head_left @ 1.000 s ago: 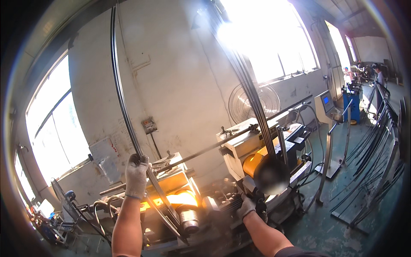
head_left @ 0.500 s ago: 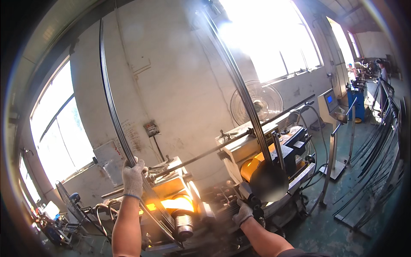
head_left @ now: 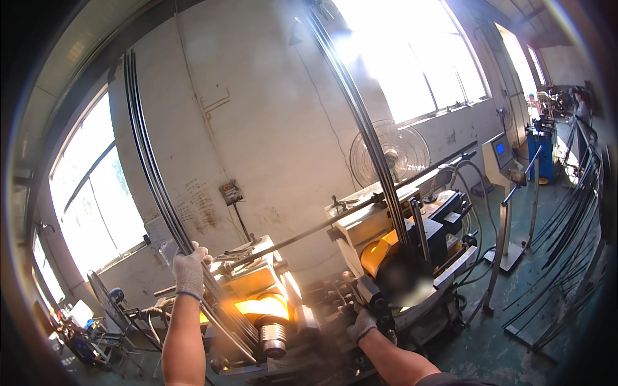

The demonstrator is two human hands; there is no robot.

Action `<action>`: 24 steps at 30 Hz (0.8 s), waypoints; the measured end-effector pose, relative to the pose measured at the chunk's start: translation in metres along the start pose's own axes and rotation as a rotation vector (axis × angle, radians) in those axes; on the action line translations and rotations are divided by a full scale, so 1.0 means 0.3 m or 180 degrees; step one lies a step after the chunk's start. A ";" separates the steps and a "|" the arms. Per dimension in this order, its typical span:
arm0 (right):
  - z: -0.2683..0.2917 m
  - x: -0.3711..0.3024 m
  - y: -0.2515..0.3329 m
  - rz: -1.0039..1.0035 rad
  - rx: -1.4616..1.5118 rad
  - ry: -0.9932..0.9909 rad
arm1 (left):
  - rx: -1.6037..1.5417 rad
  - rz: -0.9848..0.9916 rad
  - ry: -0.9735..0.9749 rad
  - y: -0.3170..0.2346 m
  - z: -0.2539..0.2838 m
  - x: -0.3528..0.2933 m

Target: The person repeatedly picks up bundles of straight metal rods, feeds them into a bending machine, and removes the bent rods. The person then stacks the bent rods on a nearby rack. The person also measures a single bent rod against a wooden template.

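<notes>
My left hand (head_left: 190,270), in a pale knit glove, is closed round a bundle of long, thin dark metal rods (head_left: 154,177). The rods lean up to the left, their upper ends spread a little apart. Below the hand they run down beside a brightly lit yellow machine head (head_left: 264,307) and a ribbed metal cylinder (head_left: 273,340). My right hand (head_left: 362,325), also gloved, is curled low against the right-hand machine's dark front parts; what its fingers grip is hidden. Above it, a second bundle of rods (head_left: 370,138) leans into the right machine head (head_left: 378,255), next to a dark round part.
A horizontal bar (head_left: 302,239) spans both machines. Behind stands a large round fan (head_left: 390,154) near the wall. To the right are a control box with a blue screen (head_left: 499,151) and a stack of long dark rods (head_left: 570,231). A person (head_left: 582,106) is far off at the right.
The rods in my left hand have tipped further left and their upper ends have spread apart. That hand has shifted slightly left and down. My right hand has barely moved.
</notes>
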State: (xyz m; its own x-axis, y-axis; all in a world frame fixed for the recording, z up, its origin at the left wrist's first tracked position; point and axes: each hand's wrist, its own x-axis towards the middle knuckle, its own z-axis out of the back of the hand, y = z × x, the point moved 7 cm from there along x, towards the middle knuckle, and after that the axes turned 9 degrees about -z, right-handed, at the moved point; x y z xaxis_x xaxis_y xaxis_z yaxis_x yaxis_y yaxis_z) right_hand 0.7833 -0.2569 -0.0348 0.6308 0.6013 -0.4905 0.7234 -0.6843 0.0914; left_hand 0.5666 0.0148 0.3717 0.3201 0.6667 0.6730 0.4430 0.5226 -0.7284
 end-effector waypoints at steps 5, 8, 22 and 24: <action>0.098 0.134 -0.013 0.0117 -0.0232 0.0096 | 0.0319 0.0296 -0.0017 0.011 0.050 -0.034; 0.125 0.147 -0.037 -0.0102 0.0109 0.0210 | 0.0397 0.0287 0.0151 0.021 0.044 -0.058; 0.183 0.356 -0.088 -0.0561 0.0342 0.0792 | 0.0282 0.0401 0.0140 0.052 0.022 -0.074; 0.203 0.416 -0.047 0.0051 -0.0323 0.0785 | 0.0228 0.0384 0.0229 0.028 -0.017 -0.077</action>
State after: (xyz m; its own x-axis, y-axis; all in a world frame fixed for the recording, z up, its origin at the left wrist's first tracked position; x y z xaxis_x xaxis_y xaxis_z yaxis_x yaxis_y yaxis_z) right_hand 0.8346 -0.1973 -0.1501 0.6827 0.6816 -0.2632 0.7294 -0.6572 0.1901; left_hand 0.5672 0.0012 0.3506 0.4278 0.6884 0.5857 0.3378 0.4793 -0.8100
